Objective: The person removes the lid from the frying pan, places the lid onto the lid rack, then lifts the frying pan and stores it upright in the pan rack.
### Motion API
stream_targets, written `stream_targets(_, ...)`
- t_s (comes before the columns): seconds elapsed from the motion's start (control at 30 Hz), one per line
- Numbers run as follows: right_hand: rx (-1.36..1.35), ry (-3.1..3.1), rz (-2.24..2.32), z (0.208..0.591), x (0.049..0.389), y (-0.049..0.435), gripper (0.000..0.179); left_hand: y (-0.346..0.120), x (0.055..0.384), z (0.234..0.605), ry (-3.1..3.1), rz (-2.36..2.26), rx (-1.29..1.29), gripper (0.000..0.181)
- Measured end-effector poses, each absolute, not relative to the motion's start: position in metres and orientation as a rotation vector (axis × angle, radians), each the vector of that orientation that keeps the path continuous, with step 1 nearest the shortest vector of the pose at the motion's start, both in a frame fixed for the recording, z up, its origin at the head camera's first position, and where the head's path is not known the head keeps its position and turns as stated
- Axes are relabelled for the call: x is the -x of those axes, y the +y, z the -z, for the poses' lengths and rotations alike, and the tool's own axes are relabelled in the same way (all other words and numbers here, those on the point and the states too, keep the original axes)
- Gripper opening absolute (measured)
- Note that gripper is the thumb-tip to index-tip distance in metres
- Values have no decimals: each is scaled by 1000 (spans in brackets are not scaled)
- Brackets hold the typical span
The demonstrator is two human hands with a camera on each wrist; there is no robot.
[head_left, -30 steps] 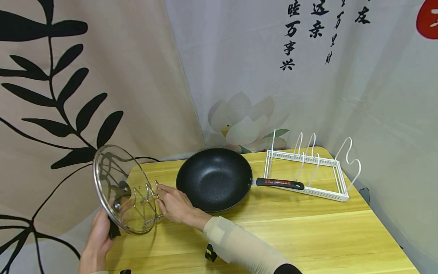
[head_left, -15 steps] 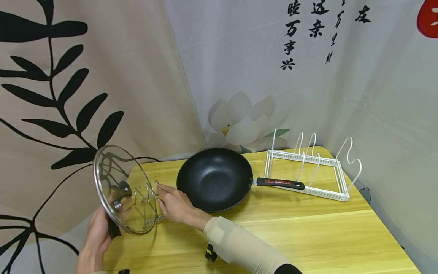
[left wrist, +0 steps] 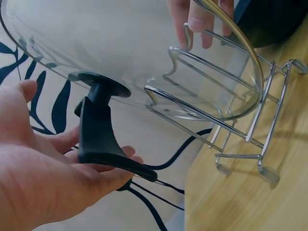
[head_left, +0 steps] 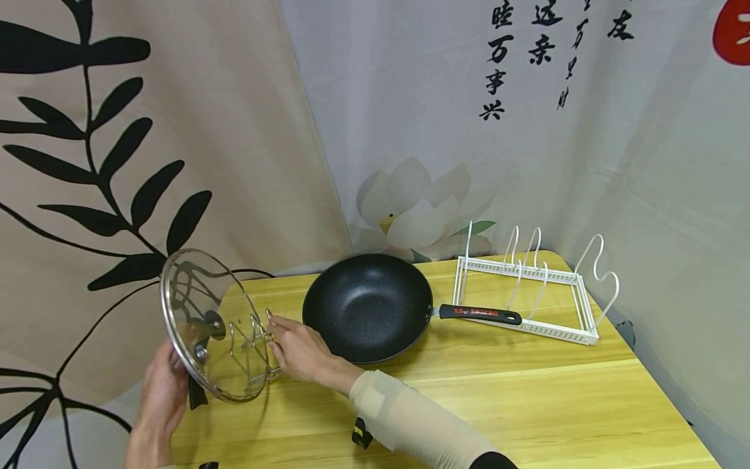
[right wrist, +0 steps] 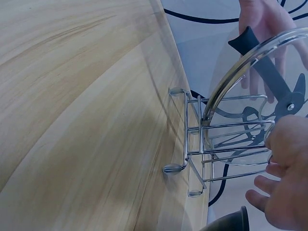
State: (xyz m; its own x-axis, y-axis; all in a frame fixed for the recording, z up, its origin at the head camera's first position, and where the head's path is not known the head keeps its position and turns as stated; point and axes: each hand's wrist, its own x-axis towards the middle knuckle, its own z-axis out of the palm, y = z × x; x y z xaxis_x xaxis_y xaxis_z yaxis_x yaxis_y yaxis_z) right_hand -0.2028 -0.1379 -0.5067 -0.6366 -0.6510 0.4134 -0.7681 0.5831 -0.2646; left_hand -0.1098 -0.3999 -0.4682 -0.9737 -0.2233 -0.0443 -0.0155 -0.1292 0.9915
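Observation:
A glass pot lid [head_left: 196, 286] with a metal rim stands on edge in a small wire rack [left wrist: 204, 116] at the table's left end. Its black handle [left wrist: 96, 132] faces left. My left hand [head_left: 161, 394] is beside that handle, thumb apart and fingers extended behind and under it; whether the fingers touch it I cannot tell. On the rack's right side, my right hand [head_left: 301, 352] holds the wire between thumb and fingers. Part of the rack shows only through the glass.
Right of the small rack lies a black wok [head_left: 369, 306], its handle [head_left: 480, 314] reaching over a larger white rack [head_left: 556, 331]. A small black object with a yellow mark [head_left: 361, 433] sits near the right sleeve. Curtains hang behind the wooden table [head_left: 527, 404].
My left hand has loosened from the lid's handle and shifted slightly left. The lid, the rack and my right hand have stayed in place.

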Motion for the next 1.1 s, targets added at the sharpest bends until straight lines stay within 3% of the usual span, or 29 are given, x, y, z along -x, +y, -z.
stream_targets(0.1, -1164, -2548, -616, 506, 203, -138, 38, -399, 109, 461, -2023, 2180, -362, 64)
stream_targets(0.2, -1165, -2551, -608, 506, 203, -138, 38, -398, 108, 455, -2016, 2139, -411, 70)
stream_targets(1.1, -1192, -2513, -526, 501, 204, -137, 35, -387, 103, 414, -2051, 1818, -274, 62)
